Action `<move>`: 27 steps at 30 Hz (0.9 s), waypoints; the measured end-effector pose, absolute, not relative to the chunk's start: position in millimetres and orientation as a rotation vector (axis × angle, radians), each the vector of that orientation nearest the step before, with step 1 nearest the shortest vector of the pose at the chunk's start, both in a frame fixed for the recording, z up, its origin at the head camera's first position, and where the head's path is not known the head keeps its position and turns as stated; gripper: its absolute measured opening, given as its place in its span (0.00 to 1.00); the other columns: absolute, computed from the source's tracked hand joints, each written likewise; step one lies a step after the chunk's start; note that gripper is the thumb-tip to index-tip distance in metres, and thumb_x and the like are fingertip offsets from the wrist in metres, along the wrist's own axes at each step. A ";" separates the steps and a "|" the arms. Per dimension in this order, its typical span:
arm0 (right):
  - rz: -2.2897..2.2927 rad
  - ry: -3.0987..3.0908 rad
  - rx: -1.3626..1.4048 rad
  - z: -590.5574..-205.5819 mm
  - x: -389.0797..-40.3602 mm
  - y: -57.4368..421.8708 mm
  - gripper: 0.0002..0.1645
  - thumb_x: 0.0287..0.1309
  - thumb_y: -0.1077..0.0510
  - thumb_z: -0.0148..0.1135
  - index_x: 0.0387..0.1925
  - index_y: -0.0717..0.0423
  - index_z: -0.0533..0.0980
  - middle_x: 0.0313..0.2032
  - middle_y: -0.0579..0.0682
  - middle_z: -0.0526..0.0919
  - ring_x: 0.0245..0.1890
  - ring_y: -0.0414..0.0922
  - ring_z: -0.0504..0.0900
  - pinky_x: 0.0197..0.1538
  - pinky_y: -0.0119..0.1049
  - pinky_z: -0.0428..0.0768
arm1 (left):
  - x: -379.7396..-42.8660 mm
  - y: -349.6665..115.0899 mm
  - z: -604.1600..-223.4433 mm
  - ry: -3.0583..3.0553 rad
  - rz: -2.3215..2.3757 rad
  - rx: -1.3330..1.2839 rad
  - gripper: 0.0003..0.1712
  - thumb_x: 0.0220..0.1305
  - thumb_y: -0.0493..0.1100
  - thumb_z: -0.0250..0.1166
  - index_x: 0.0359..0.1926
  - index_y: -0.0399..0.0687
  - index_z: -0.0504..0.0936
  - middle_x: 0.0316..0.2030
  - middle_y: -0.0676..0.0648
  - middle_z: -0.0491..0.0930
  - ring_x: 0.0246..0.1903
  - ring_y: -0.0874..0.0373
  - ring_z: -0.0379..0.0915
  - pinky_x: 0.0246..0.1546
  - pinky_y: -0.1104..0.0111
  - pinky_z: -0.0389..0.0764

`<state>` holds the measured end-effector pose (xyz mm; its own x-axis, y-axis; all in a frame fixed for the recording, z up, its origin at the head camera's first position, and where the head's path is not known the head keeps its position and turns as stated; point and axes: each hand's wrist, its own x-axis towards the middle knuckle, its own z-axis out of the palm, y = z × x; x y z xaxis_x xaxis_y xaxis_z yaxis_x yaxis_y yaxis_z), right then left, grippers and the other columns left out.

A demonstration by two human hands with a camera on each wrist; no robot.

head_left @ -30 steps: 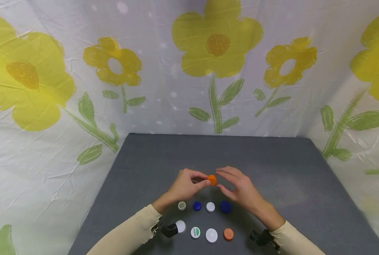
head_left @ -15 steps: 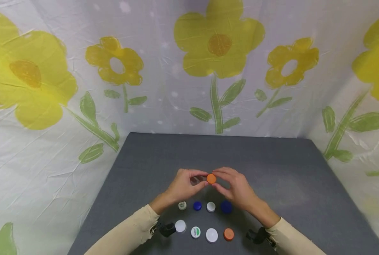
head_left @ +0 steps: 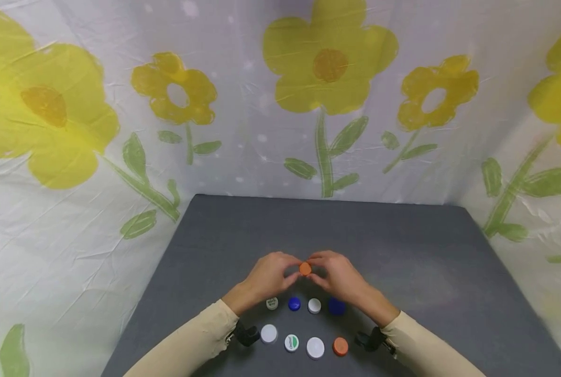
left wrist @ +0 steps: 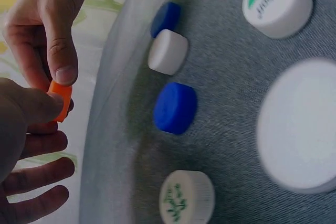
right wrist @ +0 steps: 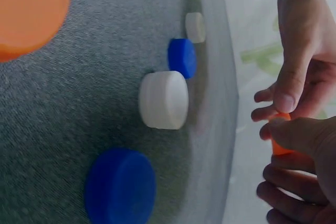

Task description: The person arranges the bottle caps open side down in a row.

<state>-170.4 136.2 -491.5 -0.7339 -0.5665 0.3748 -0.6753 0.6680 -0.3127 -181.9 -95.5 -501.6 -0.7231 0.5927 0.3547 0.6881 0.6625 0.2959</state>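
Both hands meet over the middle of the table around a small orange bottle cap (head_left: 305,269). My left hand (head_left: 267,273) pinches it from the left between thumb and fingers. From the right, my right hand (head_left: 339,273) pinches the same cap with its thumb and fingertips. In the left wrist view the orange cap (left wrist: 62,99) is partly hidden by both thumbs. Nearest below the hands lies a row of caps: a pale printed cap (head_left: 272,303), a blue cap (head_left: 294,303), a white cap (head_left: 314,306) and a larger dark blue cap (head_left: 337,306).
A front row holds a white cap (head_left: 268,333), a white cap with a green mark (head_left: 292,343), a large white cap (head_left: 315,347) and another orange cap (head_left: 340,346). The dark grey table (head_left: 403,235) ends at a flowered curtain (head_left: 242,104).
My right hand has moved left from beside the orange cap and now pinches it too. The cap has shifted slightly left. The caps on the table keep their places.
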 end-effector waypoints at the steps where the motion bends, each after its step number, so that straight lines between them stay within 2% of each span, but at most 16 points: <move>1: 0.637 -2.657 0.998 -493.6 -171.0 136.0 0.16 0.62 0.58 0.81 0.50 0.59 0.90 0.51 0.56 0.92 0.53 0.55 0.91 0.55 0.53 0.88 | -182.6 -95.0 -504.4 -2.664 -0.600 -1.032 0.14 0.68 0.47 0.79 0.52 0.51 0.94 0.46 0.52 0.94 0.47 0.53 0.91 0.49 0.56 0.90; 11: 0.569 -2.722 1.039 -515.7 -172.9 134.4 0.12 0.61 0.62 0.78 0.46 0.60 0.89 0.49 0.55 0.92 0.50 0.54 0.91 0.51 0.51 0.89 | -184.0 -87.8 -527.4 -2.754 -0.516 -1.004 0.11 0.67 0.48 0.79 0.48 0.52 0.95 0.43 0.52 0.94 0.43 0.54 0.91 0.44 0.57 0.90; 15: 0.538 -2.709 1.064 -522.1 -169.9 136.2 0.12 0.60 0.63 0.78 0.46 0.61 0.89 0.47 0.55 0.92 0.48 0.53 0.91 0.51 0.50 0.89 | -184.7 -84.0 -534.2 -2.793 -0.410 -1.031 0.08 0.68 0.50 0.77 0.45 0.55 0.95 0.38 0.54 0.93 0.38 0.56 0.90 0.37 0.59 0.88; 19: 0.533 -2.700 1.080 -525.7 -168.3 135.4 0.10 0.60 0.64 0.76 0.44 0.60 0.89 0.45 0.54 0.92 0.46 0.52 0.91 0.50 0.49 0.89 | -184.0 -81.3 -536.8 -2.774 -0.260 -1.061 0.05 0.68 0.52 0.77 0.38 0.59 0.93 0.31 0.55 0.90 0.31 0.55 0.87 0.30 0.59 0.84; 23: 0.508 -2.720 1.072 -527.9 -166.4 133.3 0.08 0.61 0.63 0.76 0.42 0.60 0.89 0.46 0.56 0.92 0.47 0.54 0.91 0.51 0.50 0.89 | -182.2 -79.4 -538.2 -2.738 -0.121 -1.073 0.10 0.68 0.54 0.76 0.31 0.60 0.89 0.27 0.55 0.87 0.29 0.54 0.85 0.29 0.58 0.83; 27: 0.463 -2.711 1.066 -528.7 -164.2 130.8 0.06 0.59 0.64 0.78 0.38 0.60 0.88 0.45 0.57 0.92 0.47 0.55 0.91 0.53 0.51 0.88 | -179.3 -77.4 -540.9 -2.722 -0.038 -1.050 0.13 0.68 0.55 0.76 0.28 0.60 0.87 0.27 0.55 0.87 0.30 0.54 0.84 0.31 0.58 0.83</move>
